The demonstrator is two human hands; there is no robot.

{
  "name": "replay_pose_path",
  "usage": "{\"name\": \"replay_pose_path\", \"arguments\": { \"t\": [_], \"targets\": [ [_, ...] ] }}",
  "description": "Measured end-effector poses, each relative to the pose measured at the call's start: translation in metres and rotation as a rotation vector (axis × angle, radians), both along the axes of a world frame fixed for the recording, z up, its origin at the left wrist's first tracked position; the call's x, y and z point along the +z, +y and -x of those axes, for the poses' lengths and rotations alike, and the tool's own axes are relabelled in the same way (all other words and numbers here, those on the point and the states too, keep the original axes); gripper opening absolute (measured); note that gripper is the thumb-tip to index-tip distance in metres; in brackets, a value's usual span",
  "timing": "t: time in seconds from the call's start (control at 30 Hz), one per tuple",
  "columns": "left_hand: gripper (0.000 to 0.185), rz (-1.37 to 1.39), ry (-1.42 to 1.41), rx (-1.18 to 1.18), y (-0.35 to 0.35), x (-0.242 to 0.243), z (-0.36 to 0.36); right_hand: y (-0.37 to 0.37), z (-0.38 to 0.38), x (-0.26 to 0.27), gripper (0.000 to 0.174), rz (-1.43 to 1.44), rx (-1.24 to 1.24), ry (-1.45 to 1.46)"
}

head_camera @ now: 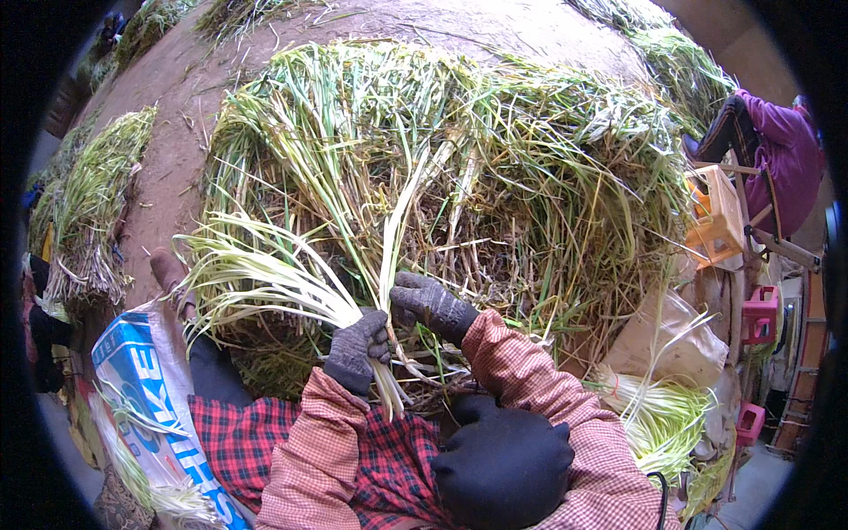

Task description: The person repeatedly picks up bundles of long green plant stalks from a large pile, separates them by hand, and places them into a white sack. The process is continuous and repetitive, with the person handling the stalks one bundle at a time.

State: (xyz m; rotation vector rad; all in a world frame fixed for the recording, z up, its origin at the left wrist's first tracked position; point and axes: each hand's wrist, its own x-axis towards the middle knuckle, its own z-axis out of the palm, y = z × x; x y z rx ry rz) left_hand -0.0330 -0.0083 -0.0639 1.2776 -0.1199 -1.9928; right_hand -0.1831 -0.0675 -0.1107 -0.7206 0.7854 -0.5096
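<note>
My left hand [358,348], in a grey knitted glove, is closed around a bunch of pale leafy stalks [291,281]. Its leaves fan out to the left and the white stem ends [387,391] poke out below the fist. Close on its right, my right hand [427,301], gloved alike, pinches a single leafy stalk [397,238] that stands nearly upright between the two hands. The right fingertips are partly hidden. Behind both hands spreads a large heap of long green and yellowing stalks [437,159], with brown, dry matter tangled in its near side.
A printed white-and-blue sack [152,377] lies at left, with pale stalks [179,500] beside it. At right are a tied bundle [662,424], plastic sheeting [669,344], an orange crate [719,215], pink stools [760,315] and a seated person [785,159]. A black rounded object [500,464] sits below my hands.
</note>
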Motion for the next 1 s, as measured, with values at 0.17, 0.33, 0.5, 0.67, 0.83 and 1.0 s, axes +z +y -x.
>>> {"name": "replay_pose_path", "arguments": {
  "t": [0.17, 0.33, 0.5, 0.67, 0.83, 1.0],
  "targets": [
    [0.015, 0.009, 0.093, 0.123, 0.003, -0.003, 0.006, 0.014, 0.005, 0.008, 0.011, 0.636, -0.011, 0.129],
    [0.025, 0.031, 0.008, 0.355, -0.005, 0.007, 0.013, 0.032, 0.012, 0.034, 0.011, -0.308, -0.536, -0.341],
    [0.022, 0.094, 0.074, 0.599, -0.014, 0.022, -0.005, 0.018, 0.115, 0.034, 0.013, -0.233, -0.728, -0.641],
    [0.016, 0.148, 0.177, 0.521, -0.007, 0.028, -0.002, 0.041, 0.189, 0.014, 0.020, 0.269, -0.305, 0.687],
    [0.010, 0.104, 0.066, 0.378, 0.009, 0.023, 0.002, 0.034, 0.125, 0.068, 0.030, 0.653, 0.352, 1.027],
    [0.005, 0.089, -0.009, 0.189, 0.013, 0.023, 0.016, 0.011, 0.038, 0.092, 0.026, 0.623, 0.225, 0.578]
  ]
}}
